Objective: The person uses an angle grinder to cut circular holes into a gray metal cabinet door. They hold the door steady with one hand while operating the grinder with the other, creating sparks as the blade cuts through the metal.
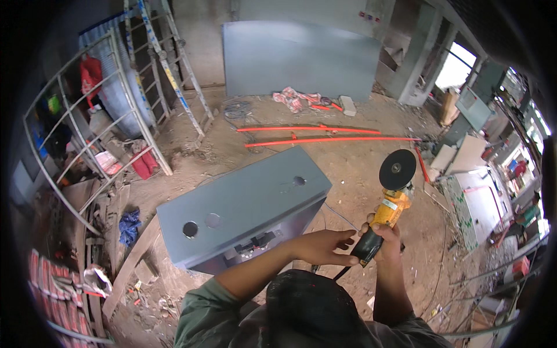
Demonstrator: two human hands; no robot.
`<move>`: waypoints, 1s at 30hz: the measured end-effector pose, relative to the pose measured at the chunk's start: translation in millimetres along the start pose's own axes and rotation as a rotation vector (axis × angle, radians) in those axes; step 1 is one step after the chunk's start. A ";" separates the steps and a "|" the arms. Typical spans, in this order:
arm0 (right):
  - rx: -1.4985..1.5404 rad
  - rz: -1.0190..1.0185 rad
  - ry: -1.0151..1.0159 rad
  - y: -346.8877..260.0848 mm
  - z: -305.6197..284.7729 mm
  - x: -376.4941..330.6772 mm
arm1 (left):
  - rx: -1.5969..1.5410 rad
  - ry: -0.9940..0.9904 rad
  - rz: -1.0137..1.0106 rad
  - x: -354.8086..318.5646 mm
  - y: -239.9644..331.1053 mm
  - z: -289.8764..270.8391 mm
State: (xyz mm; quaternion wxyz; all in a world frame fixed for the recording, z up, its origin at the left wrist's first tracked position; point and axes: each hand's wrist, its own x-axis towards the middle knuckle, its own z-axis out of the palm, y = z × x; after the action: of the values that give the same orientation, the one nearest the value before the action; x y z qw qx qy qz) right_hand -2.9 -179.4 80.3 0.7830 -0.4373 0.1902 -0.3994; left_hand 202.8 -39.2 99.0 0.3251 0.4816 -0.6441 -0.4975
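Note:
My right hand (389,240) is wrapped round the body of a yellow and black angle grinder (390,210). The grinder points away from me, its dark cutting disc (397,169) at the far end with the flat face showing. My left hand (324,246) reaches across from the left, thumb and fingers apart, beside the black rear end of the grinder, where the cord comes out. Whether it touches the grinder I cannot tell. Left of my hands lies a grey metal box (249,200), with round holes in its upper face and a dark fitting in the side nearer me.
Orange pipes (331,140) lie on the dirt floor beyond the box. A large grey panel (296,61) leans on the far wall. A stepladder (168,64) and a metal frame (119,87) stand at the left. Boards (478,209) and debris line the right.

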 end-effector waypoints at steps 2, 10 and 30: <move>-0.109 -0.012 0.017 -22.6 -29.9 9.6 | -0.081 0.046 -0.005 59.8 13.1 27.1; -0.528 -0.177 -0.054 -82.4 -85.5 64.0 | -0.400 0.582 -0.037 199.0 32.3 100.5; -0.309 0.147 -0.553 -52.4 -24.6 181.3 | -0.390 0.482 0.103 160.1 -16.7 -25.2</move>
State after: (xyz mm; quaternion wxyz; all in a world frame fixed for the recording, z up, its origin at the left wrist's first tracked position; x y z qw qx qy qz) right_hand 67.5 -351.7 120.1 0.7560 -0.6282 0.0596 -0.1743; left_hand 178.4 -199.3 80.8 0.5796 0.4810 -0.4642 -0.4661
